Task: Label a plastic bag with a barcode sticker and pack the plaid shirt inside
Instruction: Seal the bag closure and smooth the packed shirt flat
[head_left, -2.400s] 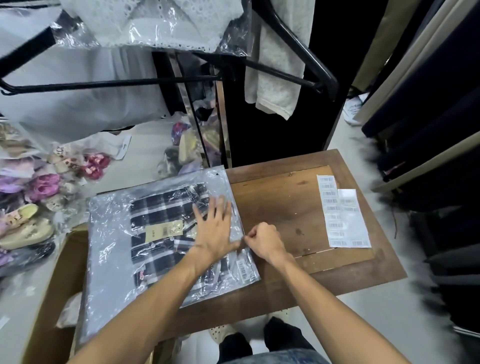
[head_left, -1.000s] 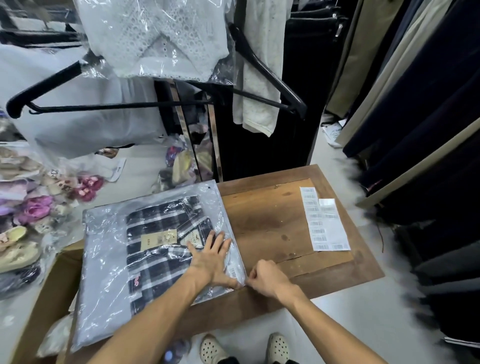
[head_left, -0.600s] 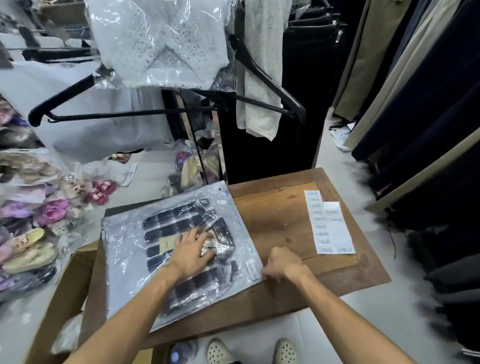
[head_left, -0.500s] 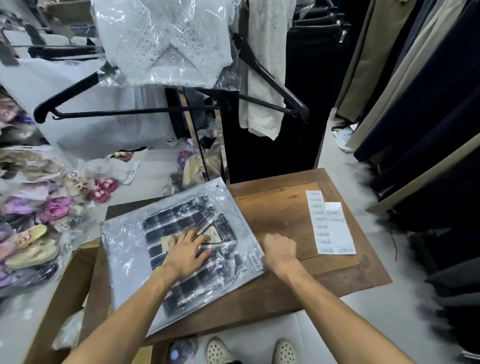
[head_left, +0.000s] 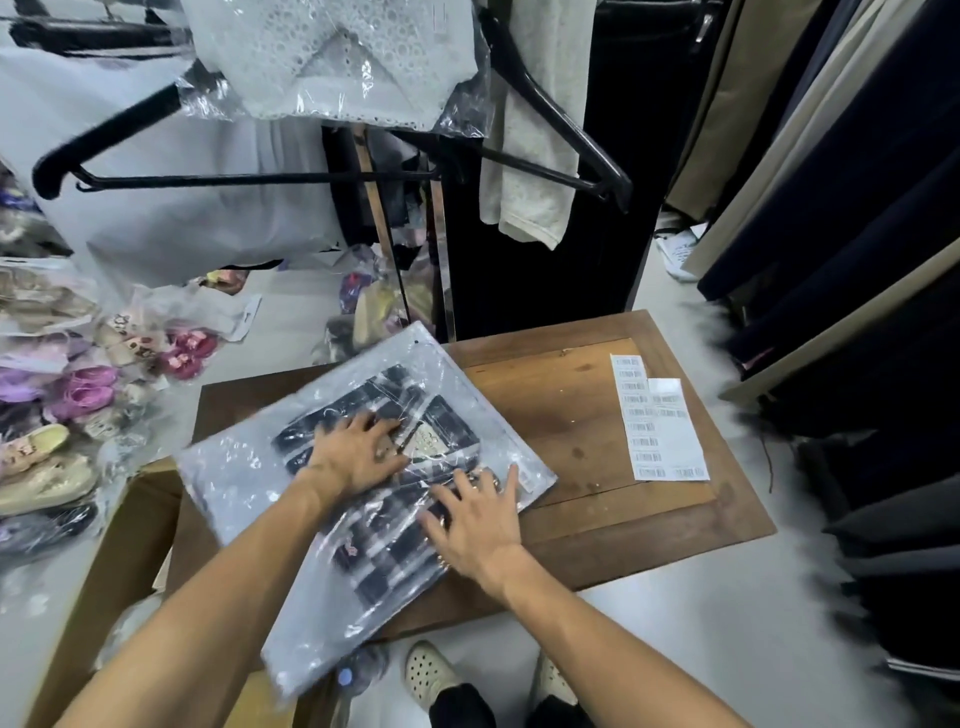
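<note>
A clear plastic bag (head_left: 244, 473) lies askew on the wooden table (head_left: 587, 410), its near corner hanging over the front edge. Inside it is the folded black-and-white plaid shirt (head_left: 384, 545) with a tan tag. A barcode sticker (head_left: 524, 480) shows near the bag's right edge. My left hand (head_left: 358, 452) lies flat on the bag over the shirt, fingers spread. My right hand (head_left: 475, 519) presses flat on the bag's lower right part, fingers apart. Neither hand grips anything.
Sheets of barcode stickers (head_left: 657, 426) lie on the table's right side. A cardboard box (head_left: 119, 566) stands at the table's left. Bagged shoes (head_left: 57, 395) pile up on the left floor. Hanging garments and black hangers (head_left: 561, 119) crowd overhead; dark clothes (head_left: 857, 208) hang on the right.
The bag has turned clockwise and slid toward me. My right hand left the bag's right edge and now lies flat on it. My left hand moved up over the shirt.
</note>
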